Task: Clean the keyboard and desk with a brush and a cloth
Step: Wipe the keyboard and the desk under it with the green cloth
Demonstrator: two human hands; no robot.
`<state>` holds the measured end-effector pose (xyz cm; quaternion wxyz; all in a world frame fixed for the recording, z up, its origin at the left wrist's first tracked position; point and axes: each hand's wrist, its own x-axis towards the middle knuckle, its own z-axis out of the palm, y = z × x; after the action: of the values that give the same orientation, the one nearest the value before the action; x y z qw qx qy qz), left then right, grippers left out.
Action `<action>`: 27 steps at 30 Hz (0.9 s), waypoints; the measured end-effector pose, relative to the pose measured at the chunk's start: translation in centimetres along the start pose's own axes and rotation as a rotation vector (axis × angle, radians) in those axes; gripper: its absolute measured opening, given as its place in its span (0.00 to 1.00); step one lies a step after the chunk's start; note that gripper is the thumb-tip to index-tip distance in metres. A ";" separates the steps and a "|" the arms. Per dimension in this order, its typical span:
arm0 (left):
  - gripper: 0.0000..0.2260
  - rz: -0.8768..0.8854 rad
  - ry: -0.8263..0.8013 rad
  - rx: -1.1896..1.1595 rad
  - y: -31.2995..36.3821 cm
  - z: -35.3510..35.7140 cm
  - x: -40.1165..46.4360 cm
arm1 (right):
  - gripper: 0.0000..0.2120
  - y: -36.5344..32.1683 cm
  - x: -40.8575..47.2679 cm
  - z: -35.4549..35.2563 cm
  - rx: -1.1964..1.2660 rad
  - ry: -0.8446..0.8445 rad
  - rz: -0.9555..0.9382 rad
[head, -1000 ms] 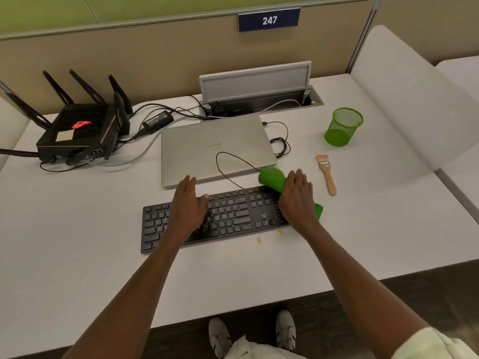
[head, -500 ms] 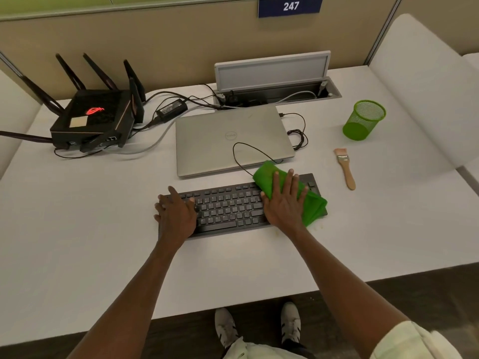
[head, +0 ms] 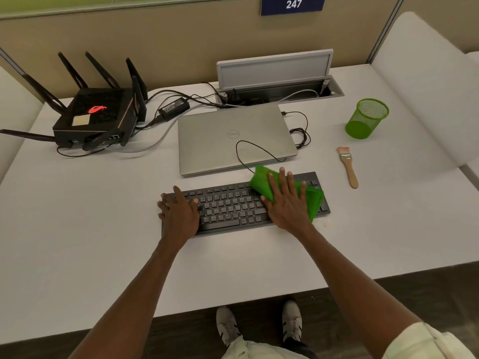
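Note:
A black keyboard [head: 230, 206] lies across the middle of the white desk [head: 77, 242]. My right hand [head: 287, 200] presses flat, fingers straight and spread, on a green cloth [head: 315, 200] that covers the keyboard's right part. My left hand [head: 178, 212] rests on the keyboard's left end, palm down, and hides that corner. A small brush [head: 348, 165] with a wooden handle lies on the desk to the right of the keyboard, apart from both hands.
A shut silver laptop [head: 233, 138] sits just behind the keyboard with a thin black cable looped over it. A black router [head: 96, 117] with antennas and tangled cables stands at the back left. A green mesh cup [head: 366, 119] stands back right. An open cable hatch [head: 277, 76] is behind the laptop.
My right hand went from bunching the cloth at the keyboard's right end to pressing it flat, and slid a little left over the keys. My left hand shifted to the keyboard's left end.

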<state>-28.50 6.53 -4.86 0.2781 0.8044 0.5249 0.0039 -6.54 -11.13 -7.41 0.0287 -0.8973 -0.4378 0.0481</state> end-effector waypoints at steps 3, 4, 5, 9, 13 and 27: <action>0.32 0.004 0.003 -0.031 -0.1 0.0 -0.2 | 0.33 2.4 0.8 -0.4 0.043 0.007 0.121; 0.31 0.005 0.007 -0.045 -0.2 -0.1 -0.2 | 0.33 3.1 1.0 -0.5 0.056 0.007 0.164; 0.31 0.008 0.012 -0.058 -0.4 -0.1 -0.2 | 0.33 3.7 1.1 -0.6 0.069 0.004 0.207; 0.29 0.022 0.031 -0.144 -1.1 -0.3 -0.3 | 0.34 3.7 0.8 -0.7 0.113 0.000 0.320; 0.29 0.025 0.046 -0.227 -1.5 -0.5 -0.6 | 0.34 0.6 0.1 -0.3 0.125 0.025 0.294; 0.20 0.046 -0.022 -0.208 -3.2 -0.2 -0.1 | 0.36 -12.1 -0.1 0.9 0.101 -0.011 -0.050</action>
<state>-31.34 7.46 -6.10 0.3656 0.7830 0.5001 0.0557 -16.20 -3.72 -7.15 0.0727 -0.8832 -0.4573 0.0746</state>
